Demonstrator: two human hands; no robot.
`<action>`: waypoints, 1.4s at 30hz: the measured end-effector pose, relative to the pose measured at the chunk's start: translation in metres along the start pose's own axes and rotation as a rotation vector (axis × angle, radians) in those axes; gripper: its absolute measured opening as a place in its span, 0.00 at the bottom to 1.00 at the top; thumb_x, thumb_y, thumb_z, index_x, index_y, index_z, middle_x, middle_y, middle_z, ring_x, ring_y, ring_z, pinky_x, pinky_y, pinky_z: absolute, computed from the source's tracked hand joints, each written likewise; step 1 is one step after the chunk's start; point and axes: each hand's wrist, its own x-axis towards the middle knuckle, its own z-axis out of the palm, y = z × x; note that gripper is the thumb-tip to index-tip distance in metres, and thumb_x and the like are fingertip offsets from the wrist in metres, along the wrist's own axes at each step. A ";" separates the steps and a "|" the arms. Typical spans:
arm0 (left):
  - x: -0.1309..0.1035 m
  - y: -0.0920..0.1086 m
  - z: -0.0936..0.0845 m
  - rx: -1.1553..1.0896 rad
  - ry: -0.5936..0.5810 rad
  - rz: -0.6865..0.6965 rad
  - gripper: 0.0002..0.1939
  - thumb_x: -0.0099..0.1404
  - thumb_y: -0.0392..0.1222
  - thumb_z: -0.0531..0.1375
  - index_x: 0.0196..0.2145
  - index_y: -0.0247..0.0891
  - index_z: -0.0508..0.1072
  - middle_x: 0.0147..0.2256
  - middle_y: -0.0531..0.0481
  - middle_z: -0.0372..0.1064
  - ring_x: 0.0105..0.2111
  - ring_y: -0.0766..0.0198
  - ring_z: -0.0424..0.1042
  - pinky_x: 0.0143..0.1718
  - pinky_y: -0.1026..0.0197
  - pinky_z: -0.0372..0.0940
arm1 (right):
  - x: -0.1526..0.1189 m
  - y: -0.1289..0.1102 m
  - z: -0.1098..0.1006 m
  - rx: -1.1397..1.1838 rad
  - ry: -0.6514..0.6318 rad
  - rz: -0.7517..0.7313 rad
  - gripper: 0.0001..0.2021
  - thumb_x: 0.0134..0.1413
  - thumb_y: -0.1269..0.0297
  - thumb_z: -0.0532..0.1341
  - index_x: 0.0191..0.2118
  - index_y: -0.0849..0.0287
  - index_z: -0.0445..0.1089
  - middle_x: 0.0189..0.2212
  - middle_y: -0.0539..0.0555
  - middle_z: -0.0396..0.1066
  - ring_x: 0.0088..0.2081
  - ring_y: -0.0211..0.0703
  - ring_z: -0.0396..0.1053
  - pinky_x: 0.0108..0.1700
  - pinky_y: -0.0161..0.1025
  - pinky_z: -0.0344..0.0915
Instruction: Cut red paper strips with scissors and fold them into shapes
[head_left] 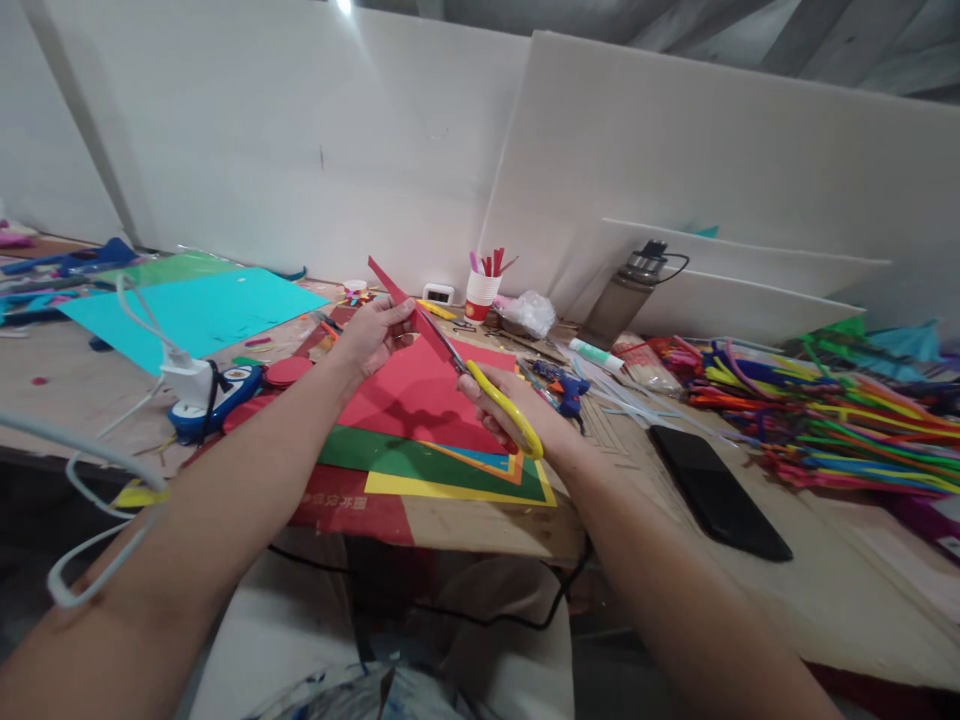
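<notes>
Yellow-handled scissors gripped in the right hand, red paper pinched in the left hand, frame centre.
Lower centre, unreadable print edges the desk; smooth sheets overlap behind; farther, a white cup wears a red label.

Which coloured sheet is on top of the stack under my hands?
The red sheet; the green, yellow, blue and orange ones only peek out from beneath it.

Scissors — tips unclear, perhaps hidden
</notes>
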 end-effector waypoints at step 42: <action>0.001 -0.001 -0.001 -0.014 0.004 -0.004 0.09 0.60 0.37 0.66 0.28 0.35 0.68 0.24 0.53 0.71 0.22 0.71 0.70 0.23 0.69 0.62 | -0.003 -0.008 0.000 -0.017 0.039 0.060 0.25 0.56 0.36 0.54 0.39 0.57 0.63 0.19 0.44 0.59 0.15 0.30 0.57 0.14 0.27 0.57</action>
